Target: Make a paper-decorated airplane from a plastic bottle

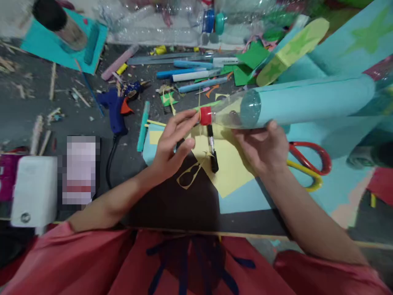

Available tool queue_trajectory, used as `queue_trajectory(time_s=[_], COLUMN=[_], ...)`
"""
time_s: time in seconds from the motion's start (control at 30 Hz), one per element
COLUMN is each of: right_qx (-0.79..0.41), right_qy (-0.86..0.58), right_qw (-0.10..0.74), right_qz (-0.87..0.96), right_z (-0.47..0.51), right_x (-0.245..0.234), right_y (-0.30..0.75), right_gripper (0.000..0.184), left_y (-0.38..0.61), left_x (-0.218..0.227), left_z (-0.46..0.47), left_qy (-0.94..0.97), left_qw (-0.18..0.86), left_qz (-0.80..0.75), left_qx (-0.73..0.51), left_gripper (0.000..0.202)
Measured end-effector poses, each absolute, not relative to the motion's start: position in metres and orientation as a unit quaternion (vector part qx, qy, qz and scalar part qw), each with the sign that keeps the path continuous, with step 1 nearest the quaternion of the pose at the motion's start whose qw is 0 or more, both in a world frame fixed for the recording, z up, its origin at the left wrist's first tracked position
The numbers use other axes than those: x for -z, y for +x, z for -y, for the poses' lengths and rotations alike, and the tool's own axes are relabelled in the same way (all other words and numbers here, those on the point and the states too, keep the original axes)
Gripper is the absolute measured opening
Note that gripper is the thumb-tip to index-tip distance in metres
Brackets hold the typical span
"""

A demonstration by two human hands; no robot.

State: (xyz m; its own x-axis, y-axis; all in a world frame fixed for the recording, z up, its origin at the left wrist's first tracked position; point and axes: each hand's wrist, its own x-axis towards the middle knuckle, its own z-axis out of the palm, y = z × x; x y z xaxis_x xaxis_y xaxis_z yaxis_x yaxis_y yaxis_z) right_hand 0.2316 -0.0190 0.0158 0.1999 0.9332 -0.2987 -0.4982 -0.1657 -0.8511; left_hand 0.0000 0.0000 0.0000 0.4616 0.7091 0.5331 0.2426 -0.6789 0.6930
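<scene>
A clear plastic bottle (229,110) with a red cap (206,116) lies sideways above the table. Light blue paper (313,102) is wrapped round its body. My right hand (265,145) grips it from below, thumb on the near side. At the cap, the fingertips of my left hand (175,143) touch its end; the fingers are stretched out and the thumb stands apart. Thin yellow paper strips hang by the cap. Under the bottle lie yellow paper (229,164), a black marker (213,153) and a yellow paper cut-out (188,177).
Scissors (327,162) with red and yellow handles lie to the right. Left are a blue glue gun (114,108), a phone (80,170) and a white box-like device (34,190). Several pens (196,75) and clear bottles (153,30) lie at the back. Scraps litter the dark table.
</scene>
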Motion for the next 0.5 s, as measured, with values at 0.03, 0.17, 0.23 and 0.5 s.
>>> queue_trajectory(time_s=[0.03, 0.17, 0.23, 0.5], right_qx=[-0.587, -0.58, -0.581, -0.596], right_qy=[-0.481, -0.477, -0.48, -0.488], right_qw=[0.609, 0.616, 0.614, 0.587], right_qz=[0.23, 0.239, 0.236, 0.248], right_z=[0.0197, 0.0218, 0.022, 0.0223], right_x=[-0.0146, -0.013, -0.0143, -0.0135], right_y=[0.2313, 0.2297, 0.2288, 0.2306], right_gripper=[0.041, 0.039, 0.04, 0.052], left_y=[0.0001, 0.0011, 0.0022, 0.0036], left_x=[-0.0006, -0.0021, -0.0024, 0.0001], left_z=[0.0, 0.0004, 0.0007, 0.0013], left_qy=[0.815, 0.829, 0.833, 0.815], left_qw=[0.269, 0.262, 0.261, 0.304], left_qz=[-0.292, -0.282, -0.276, -0.262], left_qx=[-0.422, -0.406, -0.402, -0.417], left_gripper=[0.049, 0.054, 0.056, 0.056])
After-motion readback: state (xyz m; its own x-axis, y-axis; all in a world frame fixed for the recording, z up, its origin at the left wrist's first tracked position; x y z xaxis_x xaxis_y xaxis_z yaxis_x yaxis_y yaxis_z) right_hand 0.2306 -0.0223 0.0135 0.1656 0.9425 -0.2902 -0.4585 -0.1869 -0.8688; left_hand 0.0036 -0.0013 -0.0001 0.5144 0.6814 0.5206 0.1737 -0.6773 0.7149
